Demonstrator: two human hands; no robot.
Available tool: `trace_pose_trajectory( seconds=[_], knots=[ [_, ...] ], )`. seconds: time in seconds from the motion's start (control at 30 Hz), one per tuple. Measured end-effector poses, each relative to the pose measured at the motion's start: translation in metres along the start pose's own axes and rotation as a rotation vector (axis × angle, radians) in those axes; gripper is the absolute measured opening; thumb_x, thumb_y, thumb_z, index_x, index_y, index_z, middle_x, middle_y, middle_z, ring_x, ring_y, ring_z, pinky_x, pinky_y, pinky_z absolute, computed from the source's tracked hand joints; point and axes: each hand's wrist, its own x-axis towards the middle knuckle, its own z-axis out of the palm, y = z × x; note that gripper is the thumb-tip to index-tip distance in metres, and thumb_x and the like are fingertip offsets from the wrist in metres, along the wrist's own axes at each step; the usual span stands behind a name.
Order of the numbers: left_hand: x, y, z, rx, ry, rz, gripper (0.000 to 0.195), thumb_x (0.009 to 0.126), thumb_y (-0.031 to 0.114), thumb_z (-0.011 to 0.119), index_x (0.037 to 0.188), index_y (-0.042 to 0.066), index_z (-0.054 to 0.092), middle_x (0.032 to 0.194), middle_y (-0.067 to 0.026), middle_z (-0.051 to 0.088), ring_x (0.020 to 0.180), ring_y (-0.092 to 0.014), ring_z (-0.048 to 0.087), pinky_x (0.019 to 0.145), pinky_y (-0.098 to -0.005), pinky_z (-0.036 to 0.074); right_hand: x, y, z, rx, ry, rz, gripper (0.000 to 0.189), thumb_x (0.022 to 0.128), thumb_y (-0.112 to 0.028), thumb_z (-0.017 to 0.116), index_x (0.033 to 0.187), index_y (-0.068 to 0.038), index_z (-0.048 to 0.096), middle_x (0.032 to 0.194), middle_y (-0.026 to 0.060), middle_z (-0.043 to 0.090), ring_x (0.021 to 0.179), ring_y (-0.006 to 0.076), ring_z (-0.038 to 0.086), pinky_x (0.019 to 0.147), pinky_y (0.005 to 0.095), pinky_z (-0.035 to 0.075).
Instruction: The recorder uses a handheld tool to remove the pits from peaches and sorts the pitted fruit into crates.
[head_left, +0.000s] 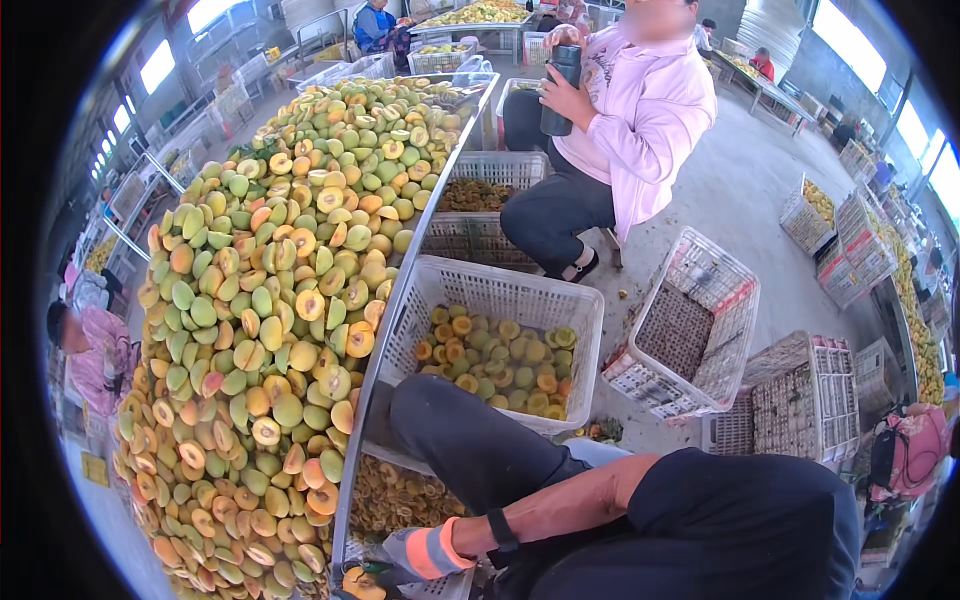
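My right hand (405, 553), in a grey glove with an orange-striped cuff, is low in the view beside the table's metal rim (373, 360). Its dark fingertips are at a cut orange apricot (363, 583), which seems held there, partly cut off by the lower edge. A black band (502, 529) circles the wrist. My left hand is out of view. Left of the rim lies a large heap of green and orange apricots (262, 337), many halved. Beneath my hand a crate holds brownish apricot pieces (405, 495).
A white crate (510, 292) with apricot halves stands beyond my knee (465, 420). Farther right are an upright crate (694, 322) and a tipped crate (802, 397). Across from me sits a person in a pink jacket (652, 127), both hands on a dark bottle (561, 90).
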Motion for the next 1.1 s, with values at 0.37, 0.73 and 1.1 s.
trace_pose_trajectory(
  seconds=[0.37,0.73,1.1],
  knots=[
    [-0.008,-0.001,0.017,-0.08,0.018,-0.02,0.047,0.097,0.045,0.046,0.115,0.006,0.065,0.113,-0.0107,0.067,0.103,-0.025,0.063,0.094,-0.0416,0.05,-0.018,0.027,0.04,-0.462,0.005,-0.311,0.023,0.09,-0.017,0.057,0.104,0.002,0.058,0.109,0.0158,0.065,0.099,0.0328,0.064,0.078,0.0414,0.05],
    [-0.01,0.004,-0.013,-0.184,0.065,-0.013,0.051,0.097,0.049,0.044,0.116,0.006,0.064,0.114,-0.0112,0.066,0.103,-0.025,0.063,0.094,-0.0414,0.051,-0.001,-0.022,-0.002,-0.076,0.135,-0.232,0.02,0.091,-0.01,0.048,0.11,-0.007,0.055,0.097,0.0108,0.059,0.084,0.0317,0.059,0.073,0.0385,0.048],
    [-0.021,-0.001,-0.057,-0.335,0.215,-0.013,0.055,0.098,0.052,0.042,0.118,0.005,0.063,0.114,-0.0116,0.065,0.103,-0.025,0.062,0.094,-0.0412,0.051,0.018,-0.035,0.006,-0.35,-0.178,-0.165,0.014,0.084,-0.016,0.06,0.087,-0.003,0.065,0.077,0.0169,0.064,0.074,0.0353,0.063,0.066,0.0415,0.049]
  ],
)
